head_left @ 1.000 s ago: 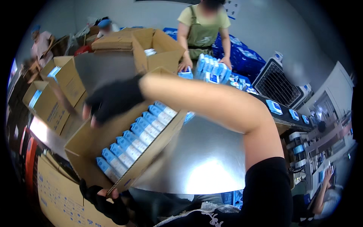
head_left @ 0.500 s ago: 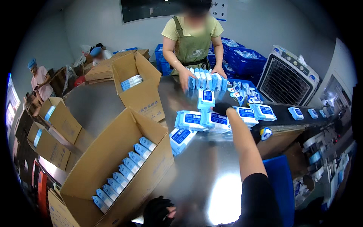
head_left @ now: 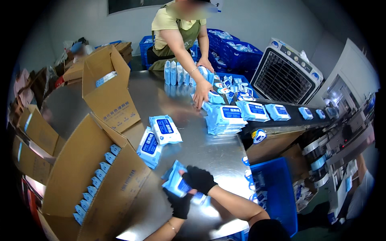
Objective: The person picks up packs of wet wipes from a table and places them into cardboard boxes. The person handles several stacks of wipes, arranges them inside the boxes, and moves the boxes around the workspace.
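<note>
Both my hands wear black half-finger gloves. Between them, over the near part of the metal table, is a blue-and-white pack of wet wipes (head_left: 173, 181), tilted and slightly blurred. My right hand (head_left: 200, 179) grips it from the right side, and my left hand (head_left: 179, 202) is closed at its lower edge. Just beyond lie two more packs, one white-topped (head_left: 165, 129) and partly overlapping a bluer one (head_left: 149, 148). Left of these, an open carton (head_left: 116, 197) holds a row of upright packs (head_left: 95, 182).
A stack of packs (head_left: 226, 119) stands at the table edge beside a conveyor belt (head_left: 277, 125) carrying more packs. Across the table (head_left: 157, 90), a co-worker's hand (head_left: 202, 94) touches packs there. Another open carton (head_left: 112, 100) stands behind mine; a blue bin (head_left: 277, 197) sits to the right.
My right hand has drawn back from the packs by the belt and now holds a pack with my left hand. Two packs lie apart near the carton. The co-worker's arm reaches toward the stack.
</note>
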